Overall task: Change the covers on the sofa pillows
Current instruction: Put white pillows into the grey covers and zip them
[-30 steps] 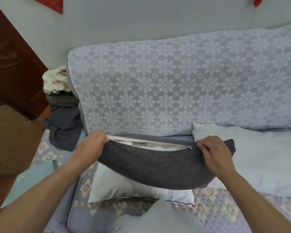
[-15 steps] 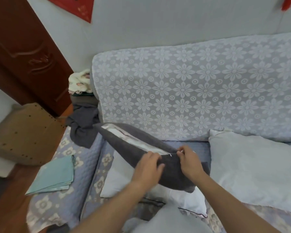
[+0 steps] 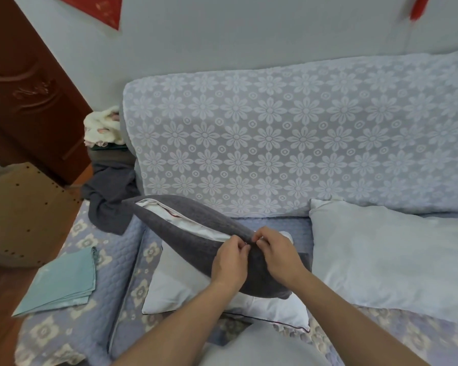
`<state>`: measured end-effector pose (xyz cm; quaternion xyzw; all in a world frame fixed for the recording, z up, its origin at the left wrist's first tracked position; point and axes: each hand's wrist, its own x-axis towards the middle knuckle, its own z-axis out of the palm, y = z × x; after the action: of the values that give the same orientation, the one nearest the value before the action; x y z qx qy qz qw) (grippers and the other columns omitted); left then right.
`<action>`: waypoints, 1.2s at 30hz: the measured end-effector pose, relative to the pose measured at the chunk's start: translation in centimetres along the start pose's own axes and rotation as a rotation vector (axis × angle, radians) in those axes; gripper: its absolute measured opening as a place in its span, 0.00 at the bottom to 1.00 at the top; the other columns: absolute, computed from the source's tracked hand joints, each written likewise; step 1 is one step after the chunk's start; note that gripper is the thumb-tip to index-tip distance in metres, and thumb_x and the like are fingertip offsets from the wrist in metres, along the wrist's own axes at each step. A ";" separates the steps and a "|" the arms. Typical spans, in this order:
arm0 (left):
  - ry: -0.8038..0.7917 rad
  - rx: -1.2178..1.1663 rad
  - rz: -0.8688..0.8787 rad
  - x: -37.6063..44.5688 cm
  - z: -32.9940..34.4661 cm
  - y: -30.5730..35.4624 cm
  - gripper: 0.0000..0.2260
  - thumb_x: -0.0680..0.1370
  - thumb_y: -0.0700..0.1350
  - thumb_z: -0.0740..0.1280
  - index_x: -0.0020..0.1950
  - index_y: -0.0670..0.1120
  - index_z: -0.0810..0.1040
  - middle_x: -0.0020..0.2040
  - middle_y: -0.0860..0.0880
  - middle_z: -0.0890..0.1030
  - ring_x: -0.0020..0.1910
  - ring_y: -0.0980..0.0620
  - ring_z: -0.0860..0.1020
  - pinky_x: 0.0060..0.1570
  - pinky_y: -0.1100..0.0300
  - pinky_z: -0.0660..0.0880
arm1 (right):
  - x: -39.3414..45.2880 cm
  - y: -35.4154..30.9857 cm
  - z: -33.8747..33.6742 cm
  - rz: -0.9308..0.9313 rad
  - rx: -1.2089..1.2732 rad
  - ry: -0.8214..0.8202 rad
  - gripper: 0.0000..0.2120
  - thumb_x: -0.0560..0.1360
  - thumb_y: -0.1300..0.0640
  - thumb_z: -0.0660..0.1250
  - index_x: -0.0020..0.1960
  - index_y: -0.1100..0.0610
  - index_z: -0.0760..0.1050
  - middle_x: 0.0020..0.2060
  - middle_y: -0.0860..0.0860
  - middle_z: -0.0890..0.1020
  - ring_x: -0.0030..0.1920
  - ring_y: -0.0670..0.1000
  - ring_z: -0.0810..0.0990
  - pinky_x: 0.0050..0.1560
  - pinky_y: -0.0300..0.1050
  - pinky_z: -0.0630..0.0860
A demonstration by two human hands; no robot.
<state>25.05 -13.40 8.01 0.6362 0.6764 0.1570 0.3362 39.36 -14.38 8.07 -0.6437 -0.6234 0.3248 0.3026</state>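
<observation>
While both hands [image 3: 257,257] pinch its zipper end, the grey cover [image 3: 193,233] stretches up-left.

Looks like I'm in somebody's living room at home: a sofa [image 3: 288,143] draped in flowery lace with a quilted seat cover, loose pillows [image 3: 386,257], a carved wooden door [image 3: 29,96], clothes [image 3: 109,165] heaped on the armrest, red paper decoration [image 3: 95,7] on the wall.

text: none legible | red wall paper [image 3: 101,9]: faint gold marks, unreadable | labels: none readable
</observation>
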 end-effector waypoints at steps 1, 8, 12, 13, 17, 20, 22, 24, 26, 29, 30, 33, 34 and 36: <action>0.001 0.017 0.017 -0.1 -0.1 0.1 0.09 0.82 0.50 0.63 0.44 0.50 0.72 0.44 0.51 0.79 0.44 0.49 0.77 0.44 0.53 0.72 | -0.1 0.1 0.0 -0.009 -0.005 0.004 0.11 0.80 0.62 0.61 0.46 0.47 0.75 0.42 0.45 0.81 0.46 0.45 0.78 0.50 0.48 0.76; -0.040 0.165 0.081 -0.9 -1.7 -0.1 0.15 0.81 0.51 0.59 0.37 0.48 0.70 0.38 0.50 0.78 0.40 0.47 0.76 0.42 0.50 0.73 | -0.8 0.6 0.6 0.008 -0.128 -0.003 0.11 0.82 0.59 0.60 0.49 0.50 0.80 0.44 0.49 0.79 0.47 0.48 0.77 0.51 0.48 0.75; -0.012 0.138 0.141 -2.2 -2.4 0.3 0.14 0.82 0.47 0.58 0.37 0.47 0.65 0.36 0.51 0.73 0.39 0.47 0.72 0.38 0.53 0.62 | -2.1 0.3 1.4 -0.159 -0.343 0.112 0.03 0.76 0.56 0.66 0.48 0.54 0.78 0.46 0.51 0.75 0.45 0.53 0.72 0.46 0.47 0.73; -0.036 0.132 0.140 -2.1 -2.8 0.4 0.14 0.82 0.47 0.58 0.37 0.47 0.65 0.36 0.50 0.73 0.39 0.46 0.72 0.38 0.52 0.62 | -2.3 0.0 1.8 -0.203 -0.402 0.120 0.06 0.74 0.54 0.66 0.48 0.54 0.76 0.46 0.51 0.74 0.46 0.53 0.71 0.46 0.48 0.72; -0.135 0.206 0.184 -1.5 -4.2 1.0 0.13 0.82 0.48 0.57 0.38 0.47 0.66 0.38 0.49 0.74 0.40 0.45 0.74 0.40 0.49 0.68 | -2.0 -0.7 2.2 -0.259 -0.507 0.192 0.06 0.73 0.53 0.64 0.48 0.54 0.74 0.47 0.51 0.73 0.47 0.54 0.70 0.47 0.49 0.72; -0.117 0.271 0.187 -1.7 -4.5 1.1 0.13 0.82 0.49 0.56 0.39 0.48 0.66 0.39 0.50 0.75 0.42 0.44 0.75 0.41 0.49 0.70 | -1.5 -0.8 2.3 -0.295 -0.573 0.219 0.04 0.71 0.59 0.69 0.41 0.54 0.74 0.43 0.51 0.74 0.45 0.55 0.70 0.43 0.50 0.71; -0.068 0.326 0.174 -2.0 -4.5 1.1 0.13 0.83 0.50 0.55 0.40 0.48 0.66 0.42 0.49 0.77 0.44 0.44 0.76 0.43 0.49 0.72 | -1.5 -0.9 2.3 -0.365 -0.606 0.223 0.05 0.72 0.59 0.66 0.38 0.53 0.73 0.39 0.50 0.74 0.44 0.54 0.70 0.43 0.51 0.71; -0.001 0.378 0.181 -2.1 -4.6 1.3 0.12 0.83 0.50 0.54 0.41 0.49 0.66 0.45 0.49 0.79 0.46 0.43 0.78 0.45 0.49 0.74 | -1.7 -1.3 2.0 -0.416 -0.614 0.226 0.06 0.73 0.58 0.65 0.36 0.53 0.74 0.36 0.48 0.75 0.43 0.54 0.71 0.44 0.50 0.71; 0.043 0.404 0.202 -2.2 -4.8 1.6 0.11 0.83 0.50 0.54 0.42 0.50 0.66 0.47 0.49 0.80 0.47 0.43 0.79 0.46 0.48 0.74 | -1.9 -1.8 1.5 -0.434 -0.620 0.248 0.06 0.72 0.58 0.67 0.36 0.53 0.75 0.35 0.48 0.75 0.43 0.54 0.72 0.46 0.48 0.67; 0.075 0.399 0.185 -1.9 -5.4 1.6 0.12 0.83 0.51 0.53 0.40 0.50 0.64 0.46 0.48 0.79 0.46 0.41 0.78 0.44 0.48 0.72 | -1.9 -2.4 0.7 -0.425 -0.583 0.312 0.09 0.75 0.57 0.68 0.36 0.53 0.76 0.35 0.48 0.75 0.42 0.54 0.72 0.45 0.48 0.66; 0.089 0.396 0.159 -1.6 -5.8 1.4 0.13 0.83 0.51 0.53 0.40 0.49 0.64 0.46 0.47 0.79 0.46 0.41 0.78 0.44 0.48 0.72 | -1.8 -2.5 0.5 -0.420 -0.565 0.333 0.09 0.76 0.57 0.68 0.36 0.54 0.76 0.35 0.48 0.75 0.41 0.54 0.72 0.44 0.48 0.67; 0.121 0.395 0.083 -0.1 -7.0 0.5 0.14 0.83 0.51 0.53 0.39 0.48 0.64 0.48 0.46 0.80 0.46 0.39 0.78 0.44 0.49 0.73 | -2.0 -2.7 -0.2 -0.400 -0.517 0.389 0.09 0.76 0.60 0.71 0.38 0.55 0.77 0.36 0.48 0.76 0.41 0.53 0.72 0.42 0.49 0.68; 0.132 0.396 0.066 0.5 -7.4 0.0 0.13 0.82 0.50 0.53 0.39 0.48 0.65 0.48 0.45 0.81 0.47 0.38 0.78 0.44 0.50 0.71 | -2.2 -2.6 -0.4 -0.392 -0.504 0.402 0.08 0.75 0.61 0.72 0.38 0.55 0.78 0.36 0.48 0.77 0.41 0.53 0.72 0.42 0.49 0.68; 0.152 0.392 0.025 2.0 -8.5 -0.9 0.13 0.82 0.49 0.54 0.41 0.47 0.68 0.50 0.43 0.81 0.48 0.37 0.78 0.43 0.50 0.70 | -2.2 -2.5 -1.0 -0.380 -0.486 0.419 0.07 0.76 0.61 0.72 0.39 0.56 0.79 0.37 0.48 0.77 0.41 0.53 0.73 0.43 0.50 0.70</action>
<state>18.86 -9.78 13.07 0.6842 0.7094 0.0739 0.1520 38.64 -16.50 10.72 -0.6220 -0.7153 -0.0335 0.3169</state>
